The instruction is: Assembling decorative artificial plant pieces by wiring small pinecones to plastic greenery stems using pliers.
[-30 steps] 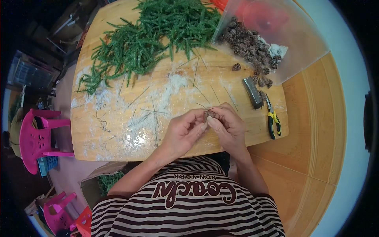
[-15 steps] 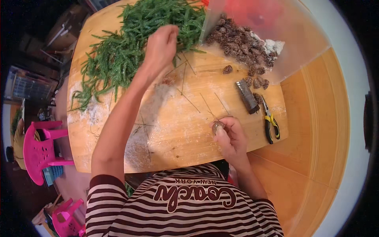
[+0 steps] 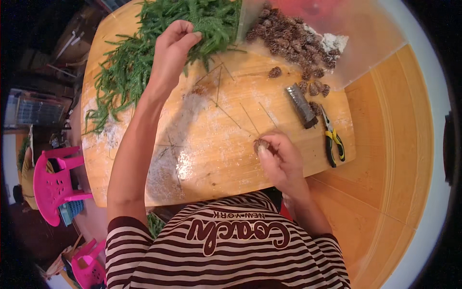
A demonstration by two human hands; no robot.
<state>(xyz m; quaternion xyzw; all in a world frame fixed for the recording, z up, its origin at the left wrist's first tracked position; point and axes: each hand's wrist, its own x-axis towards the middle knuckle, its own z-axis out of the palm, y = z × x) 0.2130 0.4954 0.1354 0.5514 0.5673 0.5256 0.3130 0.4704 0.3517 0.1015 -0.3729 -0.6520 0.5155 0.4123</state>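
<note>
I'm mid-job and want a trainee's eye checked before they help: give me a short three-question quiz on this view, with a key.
1. True or false: the pliers lie on the table, to the right of the right hand.
2. Which hand is at the green sprigs?
3. Fill in: the right hand pinches a small brown ____, partly hidden by the thumb.

Key: 1, true; 2, the left hand; 3, pine cone.

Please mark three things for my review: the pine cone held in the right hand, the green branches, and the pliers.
Held pine cone (image 3: 257,144): head view, its uncovered left side.
Green branches (image 3: 135,65): head view, the pile's left half.
Pliers (image 3: 329,129): head view, around the pivot.
</note>
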